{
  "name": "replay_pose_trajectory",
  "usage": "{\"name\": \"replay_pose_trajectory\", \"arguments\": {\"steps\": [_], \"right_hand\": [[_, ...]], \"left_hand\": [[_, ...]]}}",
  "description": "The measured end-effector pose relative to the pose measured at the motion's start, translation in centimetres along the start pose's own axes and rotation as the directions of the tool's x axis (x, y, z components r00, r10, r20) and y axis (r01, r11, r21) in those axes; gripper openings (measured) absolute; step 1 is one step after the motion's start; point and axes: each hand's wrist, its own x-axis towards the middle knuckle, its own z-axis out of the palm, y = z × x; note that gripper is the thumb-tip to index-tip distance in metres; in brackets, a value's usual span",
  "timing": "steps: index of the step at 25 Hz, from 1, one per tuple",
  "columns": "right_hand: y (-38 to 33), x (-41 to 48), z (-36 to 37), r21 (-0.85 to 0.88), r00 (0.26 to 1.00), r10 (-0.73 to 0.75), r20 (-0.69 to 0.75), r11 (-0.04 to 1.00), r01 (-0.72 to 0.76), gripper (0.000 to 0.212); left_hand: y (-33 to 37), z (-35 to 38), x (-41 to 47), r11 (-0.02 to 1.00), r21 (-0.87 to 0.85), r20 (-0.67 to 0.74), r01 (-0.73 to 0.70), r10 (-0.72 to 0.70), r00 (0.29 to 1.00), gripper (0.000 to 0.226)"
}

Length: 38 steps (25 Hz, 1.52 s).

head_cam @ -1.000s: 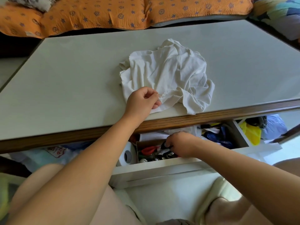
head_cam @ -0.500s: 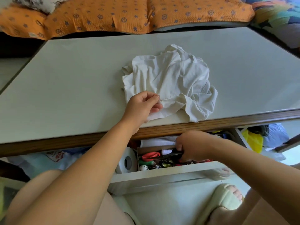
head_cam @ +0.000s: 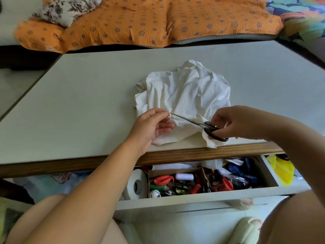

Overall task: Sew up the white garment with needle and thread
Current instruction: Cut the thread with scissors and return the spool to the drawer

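White garment (head_cam: 186,95) lies crumpled on the bench (head_cam: 79,103), close to the front edge, its nearest fold touching the wooden rim. My left hand (head_cam: 151,127) rests on the near-left corner. Thumb and forefinger are pressed together, pinching a small tuft at the garment's edge; the other fingers (head_cam: 163,126) are loosely curled. My right hand (head_cam: 235,122) grips the black-handled scissors (head_cam: 211,128), fingers curled through the loops, above the garment's near-right fold. Blades lie almost together, tips reaching the pinched tuft. Below the bench an open drawer (head_cam: 193,198) holds a white thread spool (head_cam: 184,176), red and green handles and a white tape roll (head_cam: 136,185). Orange quilt (head_cam: 149,23) lies beyond the far edge.
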Motion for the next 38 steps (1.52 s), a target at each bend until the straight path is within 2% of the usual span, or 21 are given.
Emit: {"name": "replay_pose_trajectory", "arguments": {"steps": [2, 5, 7, 10, 13, 15, 17, 21, 25, 32, 34, 36, 38], "right_hand": [[0.4, 0.8, 0.7, -0.072, 1.000, 0.004, -0.027, 0.997, -0.006, 0.027], [1.1, 1.4, 1.3, -0.013, 0.997, 0.008, -0.079, 1.000, -0.009, 0.028], [1.3, 1.8, 1.5, 0.140, 0.994, 0.039, -0.106, 0.990, -0.024, 0.030], [1.2, 2.1, 1.4, 0.408, 0.994, 0.086, -0.072, 0.912, -0.049, 0.039], [1.0, 2.1, 1.4, 0.517, 0.987, 0.083, -0.138, 0.856, 0.001, 0.040], [0.8, 2.9, 1.8, 0.496, 0.971, 0.063, -0.230, 0.866, 0.061, 0.032], [0.3, 4.0, 2.5, 0.427, 0.957, 0.006, -0.289, 0.896, 0.123, 0.031], [0.2, 5.3, 4.4, 0.364, 0.965, -0.094, -0.244, 0.914, 0.181, 0.026], [0.5, 4.9, 4.8, 0.277, 0.967, -0.098, -0.235, 0.947, 0.163, 0.027], [0.7, 3.3, 4.4, 0.260, 0.981, -0.048, -0.186, 0.961, 0.096, 0.030], [0.6, 3.1, 4.6, 0.292, 0.981, -0.038, -0.188, 0.952, 0.093, 0.030], [0.5, 3.1, 4.7, 0.329, 0.982, -0.021, -0.188, 0.941, 0.083, 0.030], [0.5, 3.1, 4.7, 0.339, 0.982, -0.013, -0.187, 0.938, 0.077, 0.030]], "left_hand": [[0.2, 0.1, 0.1, 1.000, -0.013, -0.003, 0.012, -0.012, 1.000, 0.012], [0.2, 0.3, 0.1, 1.000, -0.004, -0.009, 0.017, -0.017, 1.000, 0.012], [0.1, 0.2, 0.2, 1.000, 0.001, -0.013, 0.013, -0.013, 1.000, 0.012], [-0.1, 0.1, 0.4, 1.000, 0.004, -0.031, 0.014, -0.014, 0.999, 0.013], [-0.2, 0.2, 0.4, 0.993, 0.122, -0.042, 0.007, -0.002, 0.999, 0.011], [-0.5, 0.0, 0.5, 0.962, 0.273, -0.023, -0.004, 0.011, 1.000, 0.006], [-0.6, -0.1, 0.5, 0.915, 0.404, 0.003, -0.019, 0.020, 1.000, 0.010], [-0.5, 0.3, 0.0, 0.839, 0.537, 0.040, -0.083, 0.073, 0.997, 0.022], [-0.4, 0.1, -0.7, 0.683, 0.717, 0.063, -0.139, 0.135, 0.989, 0.022], [-0.1, -0.1, -1.4, 0.577, 0.812, 0.000, -0.087, 0.149, 0.989, 0.006], [-0.3, 0.5, -1.0, 0.535, 0.843, -0.037, -0.062, 0.173, 0.984, 0.014], [-0.5, 1.0, -0.3, 0.438, 0.897, -0.025, -0.059, 0.183, 0.983, 0.017], [-0.5, 1.4, -0.1, 0.312, 0.946, 0.024, -0.087, 0.201, 0.979, 0.011]]}}
